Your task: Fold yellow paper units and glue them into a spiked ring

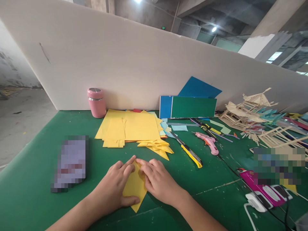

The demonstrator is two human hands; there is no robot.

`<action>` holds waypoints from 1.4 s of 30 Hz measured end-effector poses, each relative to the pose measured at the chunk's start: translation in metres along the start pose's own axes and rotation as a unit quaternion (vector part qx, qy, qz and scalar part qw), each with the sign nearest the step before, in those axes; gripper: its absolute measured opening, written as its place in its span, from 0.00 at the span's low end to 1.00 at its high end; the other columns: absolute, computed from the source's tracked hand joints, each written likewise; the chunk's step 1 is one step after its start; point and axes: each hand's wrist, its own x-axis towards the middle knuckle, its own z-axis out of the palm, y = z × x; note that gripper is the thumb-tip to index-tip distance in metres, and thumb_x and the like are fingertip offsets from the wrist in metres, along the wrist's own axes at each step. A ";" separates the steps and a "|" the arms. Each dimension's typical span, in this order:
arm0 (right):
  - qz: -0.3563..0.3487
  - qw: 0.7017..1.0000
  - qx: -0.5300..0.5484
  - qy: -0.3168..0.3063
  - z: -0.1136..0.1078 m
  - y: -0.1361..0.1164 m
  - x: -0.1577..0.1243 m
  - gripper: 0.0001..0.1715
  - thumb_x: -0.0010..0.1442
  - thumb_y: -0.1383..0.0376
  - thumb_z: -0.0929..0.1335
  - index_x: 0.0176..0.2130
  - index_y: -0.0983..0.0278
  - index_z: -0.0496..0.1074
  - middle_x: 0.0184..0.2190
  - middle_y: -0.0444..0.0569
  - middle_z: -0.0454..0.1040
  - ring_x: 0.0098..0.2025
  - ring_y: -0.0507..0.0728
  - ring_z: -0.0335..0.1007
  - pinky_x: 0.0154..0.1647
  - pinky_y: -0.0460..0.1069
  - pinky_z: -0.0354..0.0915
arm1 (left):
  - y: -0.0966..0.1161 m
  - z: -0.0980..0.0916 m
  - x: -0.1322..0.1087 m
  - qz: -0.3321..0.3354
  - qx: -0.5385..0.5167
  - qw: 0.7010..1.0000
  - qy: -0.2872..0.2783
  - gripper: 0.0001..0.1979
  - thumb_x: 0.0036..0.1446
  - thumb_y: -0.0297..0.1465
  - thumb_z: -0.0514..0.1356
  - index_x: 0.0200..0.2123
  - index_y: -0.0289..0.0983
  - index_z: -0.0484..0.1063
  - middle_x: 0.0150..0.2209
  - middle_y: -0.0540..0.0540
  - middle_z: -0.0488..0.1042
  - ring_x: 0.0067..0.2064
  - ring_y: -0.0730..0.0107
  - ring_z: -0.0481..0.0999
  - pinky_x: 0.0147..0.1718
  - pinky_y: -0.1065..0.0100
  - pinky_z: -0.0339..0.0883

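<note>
Seen from my head camera, my left hand (pixel 115 186) lies flat, fingers loosely spread, on the folded yellow paper triangle (pixel 135 189), its thumb pinning the lower edge. My right hand (pixel 157 181) presses flat on the right flap, and both forefingers meet at the top point. The paper rests on the green table (pixel 36 179), near the stack of yellow paper sheets (pixel 130 128). For a clean crease, I judge the edges should line up at that point before I press outward.
</note>
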 end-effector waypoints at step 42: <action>-0.109 0.983 0.140 0.038 -0.012 0.020 -0.005 0.18 0.67 0.56 0.61 0.41 0.63 0.75 0.35 0.50 0.76 0.37 0.55 0.68 0.38 0.50 0.65 | -0.011 -0.026 -0.015 0.061 -0.059 0.996 0.005 0.15 0.66 0.36 0.46 0.38 0.41 0.71 0.38 0.46 0.77 0.38 0.62 0.76 0.37 0.65 0.69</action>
